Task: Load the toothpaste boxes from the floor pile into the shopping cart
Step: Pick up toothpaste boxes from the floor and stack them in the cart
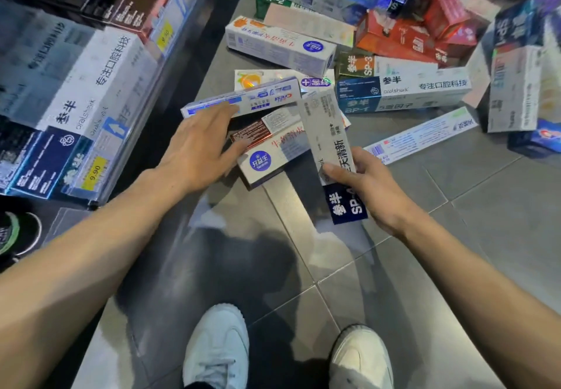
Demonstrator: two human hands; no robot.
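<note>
Toothpaste boxes (379, 54) everywhere, a heap of glossy rectangular cartons on grey floor tile (455, 221), running up and to the right of the person's white sneakers (217, 346). No shopping cart in view, so can't say which way the load has to go.

Right hand (368, 189) is already clamped on a white-and-navy carton (329, 139), thumb over the printed face, fingers curled underneath; its long axis runs away from the body, tipped a bit left. Looks like the navy end below the thumb belongs to the same box or one stacked under it, hard to tell.

Left hand (202, 142) has fingers spread and fairly straight, resting on the near end of a blue-and-white Crest box (243, 100) that lies crosswise, long axis left to right. It's right at those fingertips, so the left hand is nearer. Just below sits a white box with a blue round logo (270, 154), coppery foil end.

Store shelf (76, 91) of boxed toothpaste with yellow price tags along the left.
</note>
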